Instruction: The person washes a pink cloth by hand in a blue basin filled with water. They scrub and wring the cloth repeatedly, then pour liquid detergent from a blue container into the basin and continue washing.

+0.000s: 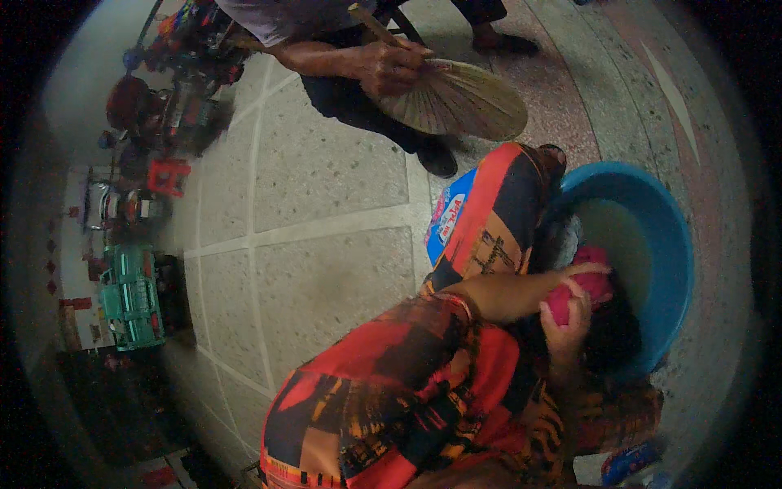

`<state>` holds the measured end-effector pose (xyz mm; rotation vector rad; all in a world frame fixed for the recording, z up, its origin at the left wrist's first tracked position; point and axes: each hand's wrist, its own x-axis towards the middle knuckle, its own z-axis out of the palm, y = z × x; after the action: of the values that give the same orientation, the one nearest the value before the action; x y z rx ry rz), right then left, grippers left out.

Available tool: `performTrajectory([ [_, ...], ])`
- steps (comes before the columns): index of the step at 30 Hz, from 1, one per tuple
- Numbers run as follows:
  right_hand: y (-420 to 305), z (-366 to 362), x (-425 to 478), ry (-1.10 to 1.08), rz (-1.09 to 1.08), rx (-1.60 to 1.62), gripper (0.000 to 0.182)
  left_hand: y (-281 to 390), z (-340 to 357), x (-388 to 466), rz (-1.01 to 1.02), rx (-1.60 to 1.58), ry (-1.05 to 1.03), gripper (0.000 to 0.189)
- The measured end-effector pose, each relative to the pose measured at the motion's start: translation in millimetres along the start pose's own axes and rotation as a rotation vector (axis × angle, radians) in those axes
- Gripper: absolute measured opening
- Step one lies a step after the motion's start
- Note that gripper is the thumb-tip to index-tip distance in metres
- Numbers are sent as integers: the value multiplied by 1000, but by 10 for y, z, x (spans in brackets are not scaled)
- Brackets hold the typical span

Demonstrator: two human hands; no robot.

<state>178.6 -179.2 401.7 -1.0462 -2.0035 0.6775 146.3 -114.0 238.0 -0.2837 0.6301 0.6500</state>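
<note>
My left hand (586, 272) and my right hand (567, 321) are both closed around a bunched pink-red cloth (595, 282), held between them over a blue plastic basin (671, 244). Cloudy water (623, 229) lies inside the basin. Beneath the pink cloth, on the near side, is a dark mass (614, 336), maybe wet fabric; its shape is unclear. A pale, shiny thing (569, 239) shows at the basin's inner edge beside my left wrist. My legs, in red, black and orange patterned fabric (489, 226), stand to either side of the basin.
Another person's hand (394, 68) holds a round woven fan (464, 101) beyond my left knee. A blue printed package (452, 214) lies on the tiled floor (330, 281) by my leg. Farther off are a motorcycle (183, 116), a red stool (170, 177) and a green crate-like object (129, 296).
</note>
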Motion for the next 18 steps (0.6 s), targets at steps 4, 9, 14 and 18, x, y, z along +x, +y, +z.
performTrajectory([
  [4,589,244,-190,153,264,-73,28,-155,76,-43,163,101,148,37],
  [9,1184,-72,83,118,726,-168,43,-266,77,-127,425,392,392,32],
  [14,1466,-345,-192,-116,703,-269,37,-119,295,-251,608,870,431,29],
  [18,1698,-488,-519,-312,785,-237,34,-20,665,-688,885,1028,324,34],
])
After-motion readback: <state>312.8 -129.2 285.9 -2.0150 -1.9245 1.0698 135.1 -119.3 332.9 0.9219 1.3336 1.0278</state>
